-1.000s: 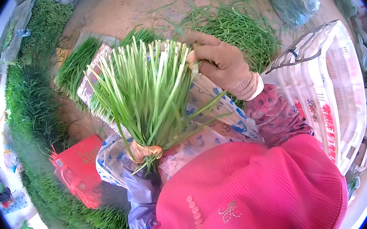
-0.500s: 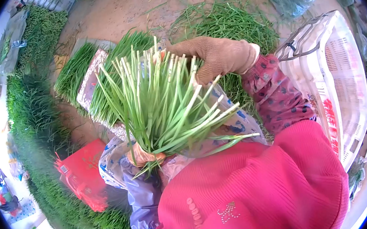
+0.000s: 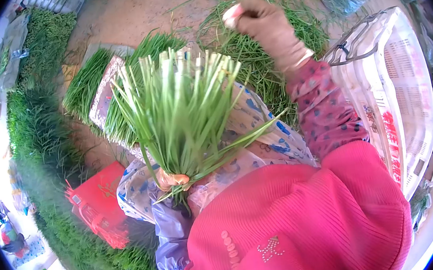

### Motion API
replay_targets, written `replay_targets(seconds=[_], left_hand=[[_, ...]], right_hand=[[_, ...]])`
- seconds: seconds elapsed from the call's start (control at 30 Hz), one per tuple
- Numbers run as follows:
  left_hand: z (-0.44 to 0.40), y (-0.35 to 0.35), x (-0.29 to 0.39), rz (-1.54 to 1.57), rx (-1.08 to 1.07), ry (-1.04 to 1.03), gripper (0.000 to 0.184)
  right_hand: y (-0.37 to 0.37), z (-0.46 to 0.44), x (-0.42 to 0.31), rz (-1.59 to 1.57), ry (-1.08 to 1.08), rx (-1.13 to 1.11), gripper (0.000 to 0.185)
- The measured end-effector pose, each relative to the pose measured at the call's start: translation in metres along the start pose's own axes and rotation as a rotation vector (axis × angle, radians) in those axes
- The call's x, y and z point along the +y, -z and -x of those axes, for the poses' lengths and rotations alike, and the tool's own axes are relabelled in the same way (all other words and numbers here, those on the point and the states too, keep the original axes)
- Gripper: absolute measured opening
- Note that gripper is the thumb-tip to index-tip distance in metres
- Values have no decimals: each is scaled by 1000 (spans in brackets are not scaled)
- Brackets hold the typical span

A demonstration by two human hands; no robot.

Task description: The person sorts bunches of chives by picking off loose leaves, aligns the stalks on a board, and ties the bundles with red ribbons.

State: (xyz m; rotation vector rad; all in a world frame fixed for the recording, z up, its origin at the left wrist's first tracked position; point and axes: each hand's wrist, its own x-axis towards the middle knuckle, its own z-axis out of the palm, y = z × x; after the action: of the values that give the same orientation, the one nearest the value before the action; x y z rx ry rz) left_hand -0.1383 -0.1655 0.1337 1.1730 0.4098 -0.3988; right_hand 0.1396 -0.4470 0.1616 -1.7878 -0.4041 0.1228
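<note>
My left hand (image 3: 172, 179) is wrapped round the lower part of a bunch of green stalks (image 3: 182, 107), whose pale cut ends fan out upward over my lap. In a brown glove, my right hand (image 3: 262, 22) is raised to the upper right of the bunch, apart from it. Its fingers are curled, with bare pinkish fingertips or something pale at the front; motion blur hides whether anything is pinched there. Below the bunch, a clear apron with blue prints (image 3: 283, 138) covers my lap.
Loose green stalks (image 3: 251, 63) lie on the floor ahead. A white crate (image 3: 406, 78) stands on the right. More bundles (image 3: 89, 80) lie at the upper left, beside a patterned board (image 3: 104, 94). A red bag (image 3: 101, 192) sits at the left, near long rows of greens (image 3: 41, 122).
My right hand has left the cut ends and moved up and away. The stalks that leaned right have mostly come back upright. My left hand has kept its hold.
</note>
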Motion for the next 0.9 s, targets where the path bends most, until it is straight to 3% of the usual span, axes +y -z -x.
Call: replay_targets(seconds=[0.1,0.17,0.2,0.33,0.4,0.43,0.5,0.57,0.63,0.77,0.83,0.9], left_hand=[[-3,0,0,0,-8,3,64],[-6,1,1,1,-13,3,64],[-9,1,0,-2,-21,4,65],[-8,6,-4,-22,-63,-25,66],[-10,10,-7,-69,-118,-73,66],[-11,11,-6,-80,-131,-85,67],[-10,5,0,-74,-147,-66,69],[-11,-2,8,-22,-159,9,72],[-14,-6,10,29,-180,84,74],[-22,-9,8,-344,-167,-181,61],[-27,-17,16,-337,-237,-176,63],[-39,-15,12,-356,-313,-260,60]], right_hand=[[32,-5,-9,-165,-157,33,25],[37,-1,-12,-40,-220,-246,34],[28,10,-12,-182,-154,-298,44],[-12,36,-24,-393,-196,-571,49],[-23,36,-17,-42,-98,-458,48],[-18,33,-19,-127,-243,-455,38],[-13,24,-3,-65,-71,-366,26],[11,17,-18,80,-170,-357,23],[32,2,-19,48,-305,-172,24],[51,-12,-23,169,-311,-2,24],[37,-4,-40,688,345,100,23],[16,6,-61,559,385,-22,28]])
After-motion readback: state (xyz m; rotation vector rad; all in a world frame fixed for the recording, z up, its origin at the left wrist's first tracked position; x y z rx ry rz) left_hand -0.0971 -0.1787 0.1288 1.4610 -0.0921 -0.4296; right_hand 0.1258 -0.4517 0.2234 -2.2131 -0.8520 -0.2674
